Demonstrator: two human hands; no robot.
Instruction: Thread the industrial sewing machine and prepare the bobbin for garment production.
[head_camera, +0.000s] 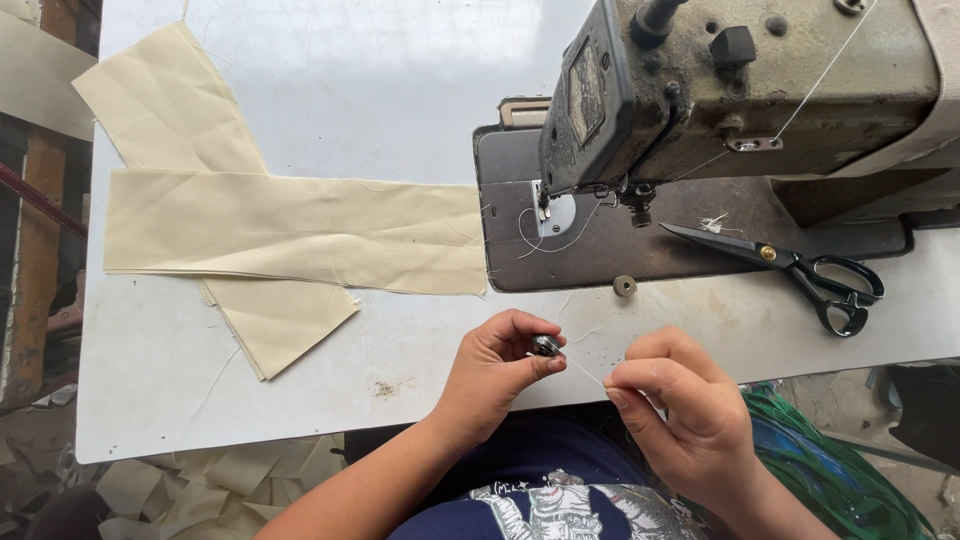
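My left hand (492, 372) pinches a small round metal bobbin case (546, 346) between thumb and fingertips, just over the front edge of the white table (330, 80). A thin white thread (583, 371) runs from the case to my right hand (683, 405), which pinches its end between thumb and forefinger. Both hands sit in front of an old grey sewing machine (740, 85), below its needle and plate (556, 213).
Black-handled scissors (790, 268) lie on the machine bed at the right. A small metal bobbin (625, 286) rests by the bed's front edge. Cream fabric strips (290, 232) cross on the table's left. Fabric scraps (200, 490) litter the floor; a green bag (830, 470) sits at the right.
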